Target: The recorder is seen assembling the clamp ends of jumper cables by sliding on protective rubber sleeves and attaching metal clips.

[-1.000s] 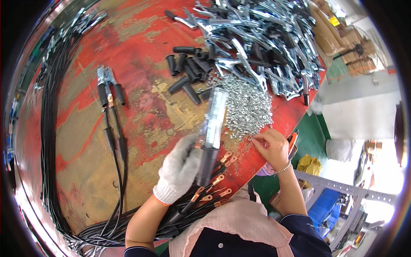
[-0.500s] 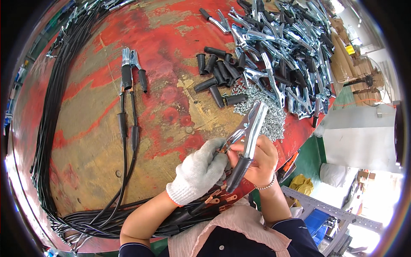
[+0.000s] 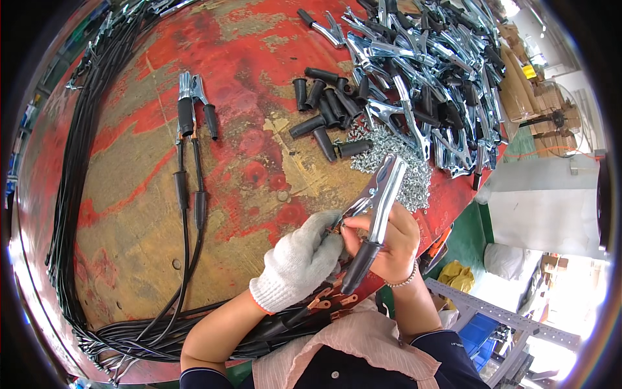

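Observation:
My left hand (image 3: 295, 262), in a white knitted glove, is closed around one handle of a silver spring clamp (image 3: 392, 185). A bit of copper shows at its fingertips. The clamp's jaws point up and away, and its other handle, with a black sleeve (image 3: 360, 267), crosses in front of my right hand (image 3: 398, 243). That bare hand, a beaded bracelet at the wrist, pinches by the copper end at the left fingertips; what lies between its fingers is too small to make out. Below the hands, copper cable lugs (image 3: 348, 301) lie near the table edge.
A heap of silver clamps (image 3: 414, 71) fills the far right, beside loose black sleeves (image 3: 332, 107) and a pile of small metal nuts or screws (image 3: 414, 181). A clamp fitted to two cables (image 3: 185, 113) lies at left. A thick black cable bundle (image 3: 71, 188) curves along the left and near edges.
Both hands stay together at the clamp, with only slight finger movement. The view has shifted a little; the things on the table lie as before.

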The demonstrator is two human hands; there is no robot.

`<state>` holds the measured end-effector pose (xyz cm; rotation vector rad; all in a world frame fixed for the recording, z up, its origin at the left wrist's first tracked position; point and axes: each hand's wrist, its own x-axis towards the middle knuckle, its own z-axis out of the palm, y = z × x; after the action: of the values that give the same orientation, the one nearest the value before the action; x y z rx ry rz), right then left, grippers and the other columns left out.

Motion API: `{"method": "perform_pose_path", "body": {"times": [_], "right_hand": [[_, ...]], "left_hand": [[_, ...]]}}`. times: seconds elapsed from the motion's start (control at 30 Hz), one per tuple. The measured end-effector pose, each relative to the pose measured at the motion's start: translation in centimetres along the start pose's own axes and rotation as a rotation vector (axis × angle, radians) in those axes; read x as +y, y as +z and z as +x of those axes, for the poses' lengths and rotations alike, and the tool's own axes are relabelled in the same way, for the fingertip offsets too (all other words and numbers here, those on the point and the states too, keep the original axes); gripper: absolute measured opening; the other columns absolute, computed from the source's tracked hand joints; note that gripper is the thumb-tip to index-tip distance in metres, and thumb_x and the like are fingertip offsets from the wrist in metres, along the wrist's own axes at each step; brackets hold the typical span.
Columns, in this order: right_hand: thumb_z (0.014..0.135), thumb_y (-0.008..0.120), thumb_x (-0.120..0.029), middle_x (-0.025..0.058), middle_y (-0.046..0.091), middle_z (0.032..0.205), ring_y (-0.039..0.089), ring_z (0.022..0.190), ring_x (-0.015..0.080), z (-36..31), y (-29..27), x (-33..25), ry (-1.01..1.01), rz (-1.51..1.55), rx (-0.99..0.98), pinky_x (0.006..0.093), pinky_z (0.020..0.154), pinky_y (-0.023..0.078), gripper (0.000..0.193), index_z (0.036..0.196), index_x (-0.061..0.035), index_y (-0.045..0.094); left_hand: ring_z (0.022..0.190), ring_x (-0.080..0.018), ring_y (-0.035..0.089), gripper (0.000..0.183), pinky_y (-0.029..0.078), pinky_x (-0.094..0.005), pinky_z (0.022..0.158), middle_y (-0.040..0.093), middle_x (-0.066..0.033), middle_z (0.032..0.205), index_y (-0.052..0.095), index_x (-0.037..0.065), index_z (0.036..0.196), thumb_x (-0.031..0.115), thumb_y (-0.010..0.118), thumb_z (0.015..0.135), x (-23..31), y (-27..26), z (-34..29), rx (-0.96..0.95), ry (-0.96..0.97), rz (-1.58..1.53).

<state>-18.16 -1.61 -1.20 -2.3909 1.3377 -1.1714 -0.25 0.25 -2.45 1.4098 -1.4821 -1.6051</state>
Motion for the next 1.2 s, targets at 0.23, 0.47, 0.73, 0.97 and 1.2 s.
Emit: {"method": "perform_pose_path", "body": {"times": [0.23, 0.47, 0.73, 0.97, 1.2], "right_hand": [[0.061, 0.084, -0.004, 0.0051, 0.058, 0.074, 0.058, 0.064, 0.0217, -0.4, -0.1, -0.1, 0.054, -0.011, -0.03, 0.0318, 0.056, 0.044, 0.025, 0.084, -0.0101, 0.074], [0.063, 0.087, -0.006, 0.0047, 0.06, 0.074, 0.058, 0.062, 0.0214, -0.7, 0.8, 0.1, 0.02, 0.056, 0.031, 0.0328, 0.055, 0.045, 0.027, 0.085, -0.01, 0.074], [0.066, 0.085, -0.01, 0.0042, 0.062, 0.077, 0.058, 0.06, 0.0225, -0.4, 0.7, 0.4, 0.005, 0.106, 0.047, 0.033, 0.052, 0.044, 0.026, 0.088, -0.012, 0.074], [0.065, 0.085, -0.005, 0.0057, 0.062, 0.079, 0.06, 0.064, 0.0224, -0.8, 0.5, 0.5, 0.043, 0.109, 0.038, 0.0327, 0.056, 0.046, 0.028, 0.09, -0.0094, 0.074], [0.067, 0.084, -0.012, 0.0027, 0.057, 0.08, 0.057, 0.066, 0.0204, -2.4, -0.2, 1.7, -0.129, 0.071, 0.02, 0.0324, 0.057, 0.043, 0.029, 0.094, -0.0104, 0.076]], "left_hand": [[0.079, -0.0322, 0.071, 0.036, 0.054, -0.0399, 0.07, 0.07, -0.0154, 0.082, 0.055, 0.007, 0.126, 0.019, 0.056, 0.092, 0.2, -0.2, -0.1, -0.009, 0.004, 0.005], [0.075, -0.0284, 0.071, 0.035, 0.054, -0.0373, 0.068, 0.07, -0.015, 0.081, 0.054, 0.005, 0.125, 0.018, 0.055, 0.092, 0.2, -0.1, -0.2, 0.002, 0.014, -0.02], [0.066, -0.0156, 0.068, 0.031, 0.053, -0.0301, 0.06, 0.067, -0.0088, 0.075, 0.054, 0.001, 0.123, 0.011, 0.054, 0.093, 0.8, 0.0, -0.1, 0.035, 0.09, -0.032], [0.06, -0.0117, 0.064, 0.028, 0.053, -0.0275, 0.055, 0.065, -0.0069, 0.074, 0.053, -0.002, 0.121, 0.007, 0.051, 0.095, 0.1, 0.7, 0.0, 0.003, 0.085, -0.211], [0.063, -0.0141, 0.067, 0.032, 0.054, -0.0287, 0.06, 0.068, -0.0096, 0.077, 0.054, 0.0, 0.123, 0.01, 0.053, 0.093, 0.7, 0.1, -0.2, 0.02, 0.03, -0.099]]}}
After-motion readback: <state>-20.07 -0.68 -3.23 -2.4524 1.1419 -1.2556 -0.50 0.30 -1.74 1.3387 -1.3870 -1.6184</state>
